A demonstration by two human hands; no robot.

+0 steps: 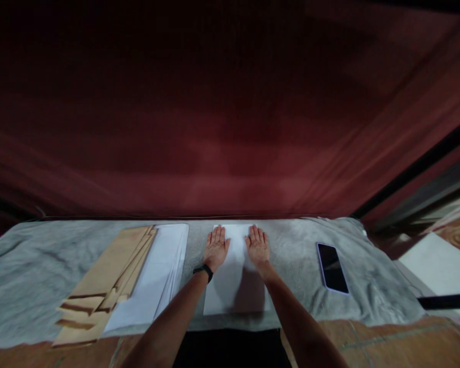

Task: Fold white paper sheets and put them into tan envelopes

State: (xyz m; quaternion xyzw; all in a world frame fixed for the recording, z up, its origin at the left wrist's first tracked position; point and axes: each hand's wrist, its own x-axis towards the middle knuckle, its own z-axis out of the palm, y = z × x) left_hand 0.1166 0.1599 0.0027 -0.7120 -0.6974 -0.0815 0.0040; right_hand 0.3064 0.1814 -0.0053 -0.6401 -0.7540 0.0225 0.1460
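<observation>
A white sheet of paper (233, 286) lies upright in front of me on a grey cloth. My left hand (216, 249) rests flat on its upper left side, fingers stretched forward and thumb out. On the upper right side my right hand (258, 246) lies flat in the same way, palm down. Neither hand grips anything. The paper shows between the two hands and below them, with a shadow across its lower right. A dark band (204, 272) circles my left wrist.
Left of the sheet lie a stack of white papers (145, 286) and several brown paper envelopes (107, 260) overlapping it. A phone (332, 268) with a dark screen lies to the right. The grey cloth (291, 255) covers the surface; a dark red panel (230, 168) rises behind.
</observation>
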